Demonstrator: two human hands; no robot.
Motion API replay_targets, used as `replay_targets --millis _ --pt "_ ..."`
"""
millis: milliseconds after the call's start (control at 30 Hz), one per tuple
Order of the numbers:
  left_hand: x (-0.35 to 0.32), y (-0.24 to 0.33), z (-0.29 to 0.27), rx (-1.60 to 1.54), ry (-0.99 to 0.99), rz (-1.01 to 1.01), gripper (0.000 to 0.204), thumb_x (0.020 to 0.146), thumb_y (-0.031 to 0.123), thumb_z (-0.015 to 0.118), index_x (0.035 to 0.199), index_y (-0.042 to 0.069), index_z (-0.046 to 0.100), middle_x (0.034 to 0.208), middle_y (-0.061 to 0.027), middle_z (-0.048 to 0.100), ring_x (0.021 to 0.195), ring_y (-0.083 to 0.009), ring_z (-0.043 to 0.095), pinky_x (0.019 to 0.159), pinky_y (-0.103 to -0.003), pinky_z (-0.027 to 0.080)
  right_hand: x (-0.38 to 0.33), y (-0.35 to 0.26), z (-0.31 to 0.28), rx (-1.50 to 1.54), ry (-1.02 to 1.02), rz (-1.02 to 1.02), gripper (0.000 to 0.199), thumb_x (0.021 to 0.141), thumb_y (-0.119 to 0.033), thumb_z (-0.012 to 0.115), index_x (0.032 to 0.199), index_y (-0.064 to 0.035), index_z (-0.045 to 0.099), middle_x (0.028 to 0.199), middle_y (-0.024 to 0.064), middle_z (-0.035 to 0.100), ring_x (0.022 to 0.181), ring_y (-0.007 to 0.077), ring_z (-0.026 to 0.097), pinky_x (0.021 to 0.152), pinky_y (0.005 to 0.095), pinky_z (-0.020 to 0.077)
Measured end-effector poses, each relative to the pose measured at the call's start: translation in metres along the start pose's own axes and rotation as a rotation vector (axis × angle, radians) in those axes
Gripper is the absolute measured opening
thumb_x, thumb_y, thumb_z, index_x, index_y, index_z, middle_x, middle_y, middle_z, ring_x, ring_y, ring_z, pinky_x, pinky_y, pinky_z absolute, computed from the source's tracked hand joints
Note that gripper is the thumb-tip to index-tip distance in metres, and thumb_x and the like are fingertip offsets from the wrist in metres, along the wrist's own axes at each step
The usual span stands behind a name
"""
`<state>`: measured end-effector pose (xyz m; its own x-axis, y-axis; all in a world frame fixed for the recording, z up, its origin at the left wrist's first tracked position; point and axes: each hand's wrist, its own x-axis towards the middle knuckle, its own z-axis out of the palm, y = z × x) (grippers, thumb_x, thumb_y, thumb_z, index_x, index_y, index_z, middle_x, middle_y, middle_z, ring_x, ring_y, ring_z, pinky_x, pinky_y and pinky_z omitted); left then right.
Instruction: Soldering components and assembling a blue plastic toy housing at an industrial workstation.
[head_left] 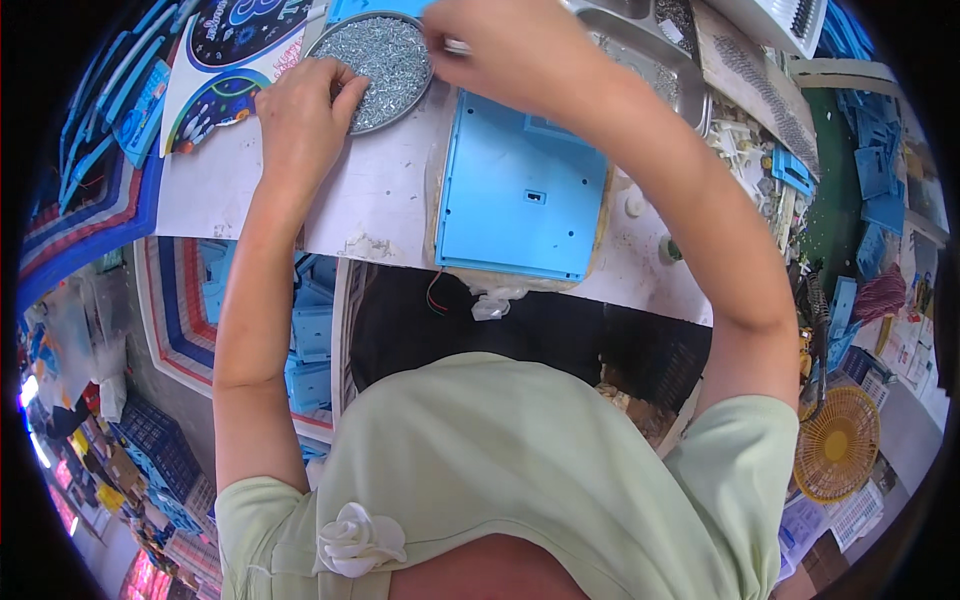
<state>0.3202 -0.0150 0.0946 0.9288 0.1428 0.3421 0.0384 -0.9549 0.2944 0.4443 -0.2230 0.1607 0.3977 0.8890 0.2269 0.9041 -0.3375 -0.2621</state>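
Small silvery screws fill a round metal tray [380,128] at the top middle. At its left rim is my left hand [305,110], fingers curled and thumb drawn in; whatever it may pinch is hidden. My right hand [490,45] reaches over the tray's right side, its fingers folded together. A small pale, shiny thing shows at those fingers, too little of it to name. Below the right forearm lies a flat blue plastic panel [510,200] with a small rectangular slot, resting on the white worktable [375,210]. Neither hand touches the panel.
A steel tray [690,85] with compartments holds more small metal parts at the upper right. Printed colourful sheets [225,90] lie at the upper left. Blue plastic parts fill a striped bin [180,310] below the table's left. A yellow round basket [838,445] stands at the right.
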Motion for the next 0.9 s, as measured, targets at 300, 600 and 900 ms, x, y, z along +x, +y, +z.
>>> replay_targets --millis 300,600,900 --pt "-0.026 0.066 -0.022 -0.437 -0.046 0.116 0.010 0.086 0.009 0.073 0.088 0.001 0.068 0.085 -0.0113 0.066 0.081 -0.0298 0.063 0.077 -0.039 0.048 -0.183 -0.051 -0.018 0.302 0.207 0.318 0.013 0.073 -0.006 0.079 0.083 -0.0113 0.072 0.081 0.0022 0.063 0.084 0.0269 0.057 0.074 0.0389 0.0466" --pt "-0.039 0.094 -0.033 -0.516 -0.047 0.221 0.009 0.083 0.003 0.075 0.088 0.000 0.067 0.084 -0.0084 0.064 0.079 -0.0252 0.059 0.073 -0.035 0.047 -0.186 -0.060 -0.022 0.044 0.200 0.272 0.018 0.070 -0.009 0.082 0.086 -0.0115 0.074 0.081 -0.0003 0.064 0.083 0.0250 0.057 0.074 0.0383 0.0451" --pt "-0.059 0.103 -0.050 -0.586 -0.129 0.189 0.012 0.081 0.005 0.077 0.087 0.004 0.066 0.083 -0.0080 0.063 0.078 -0.0282 0.058 0.071 -0.037 0.046 -0.184 -0.023 -0.063 0.202 0.493 0.477 0.016 0.083 -0.004 0.076 0.099 -0.0016 0.074 0.092 0.0063 0.070 0.089 0.0223 0.065 0.086 0.0347 0.0502"
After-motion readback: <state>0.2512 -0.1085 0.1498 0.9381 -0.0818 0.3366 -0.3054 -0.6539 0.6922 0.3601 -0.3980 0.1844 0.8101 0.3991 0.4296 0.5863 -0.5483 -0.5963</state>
